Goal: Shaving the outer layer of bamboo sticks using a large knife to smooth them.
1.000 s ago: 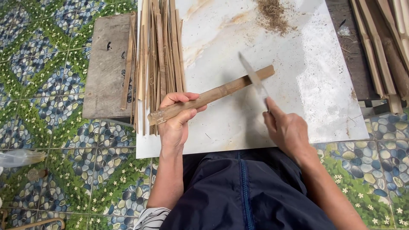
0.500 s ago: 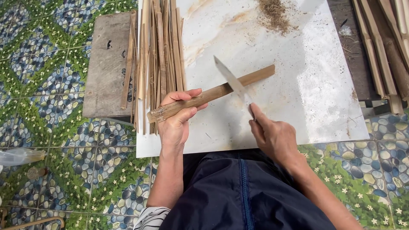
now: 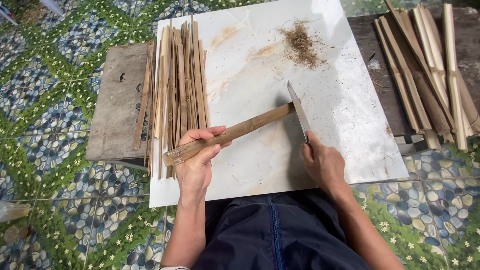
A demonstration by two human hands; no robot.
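From the head camera, the left hand (image 3: 196, 162) is clamped around a bamboo stick (image 3: 230, 134), holding it slanted over the white marble slab (image 3: 345, 125). The right hand (image 3: 324, 162) is closed on the handle of a knife (image 3: 299, 111). A second ago the blade crossed the stick's middle; now it sits at the stick's far tip, apparently ready to split it. No containers show: bamboo strips (image 3: 177, 90) lie loose at the slab's left edge, shavings (image 3: 302, 44) near its top.

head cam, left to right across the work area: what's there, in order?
Grey wooden board → bundle of thin bamboo strips → left hand gripping bamboo stick → knife blade in right hand → wider bamboo slats.
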